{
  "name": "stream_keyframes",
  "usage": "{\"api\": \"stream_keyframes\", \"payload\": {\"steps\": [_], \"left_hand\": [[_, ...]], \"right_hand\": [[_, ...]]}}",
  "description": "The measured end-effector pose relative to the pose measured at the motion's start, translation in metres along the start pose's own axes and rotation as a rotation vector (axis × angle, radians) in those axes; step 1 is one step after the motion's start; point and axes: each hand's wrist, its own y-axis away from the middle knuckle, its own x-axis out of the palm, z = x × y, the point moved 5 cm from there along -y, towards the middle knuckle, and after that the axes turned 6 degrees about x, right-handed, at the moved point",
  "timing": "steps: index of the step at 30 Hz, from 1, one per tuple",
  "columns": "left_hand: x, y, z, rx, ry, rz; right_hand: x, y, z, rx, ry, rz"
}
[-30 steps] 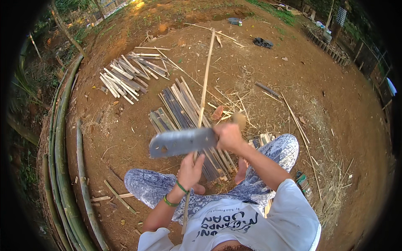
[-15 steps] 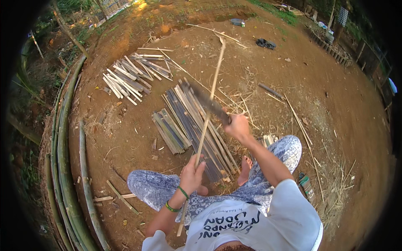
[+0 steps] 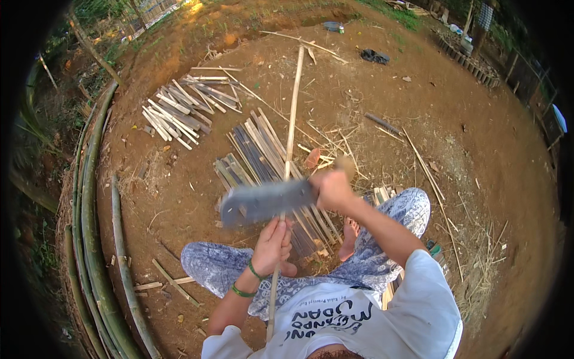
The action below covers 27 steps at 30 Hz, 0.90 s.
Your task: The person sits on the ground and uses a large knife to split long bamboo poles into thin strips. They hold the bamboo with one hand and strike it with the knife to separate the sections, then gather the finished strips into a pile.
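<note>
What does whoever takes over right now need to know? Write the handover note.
Left hand: closed grip on the long bamboo strip, which runs from the lap out across the dirt.
Right hand: closed grip on the cleaver, blade raised flat above the strip, blurred by motion.
Done: split slats lie just ahead of the knees; a second slat pile lies further left.
Left: the held strip looks whole; uncut green bamboo poles lie along the left edge.
</note>
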Motion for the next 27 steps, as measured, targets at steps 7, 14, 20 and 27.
{"api": "stream_keyframes", "payload": {"steps": [7,14,20,27], "left_hand": [[-0.019,0.004,0.011,0.047,-0.059,0.002],[-0.01,0.03,0.014,0.007,-0.092,0.071],[-0.009,0.023,0.004,0.05,-0.134,0.078],[-0.021,0.073,0.023,-0.092,-0.126,0.085]], "right_hand": [[-0.023,0.01,0.001,0.28,-0.002,0.071],[-0.027,-0.002,-0.024,0.303,-0.041,-0.006],[-0.028,0.017,0.017,-0.106,-0.012,0.081],[-0.092,-0.042,-0.095,0.507,-0.129,-0.186]]}}
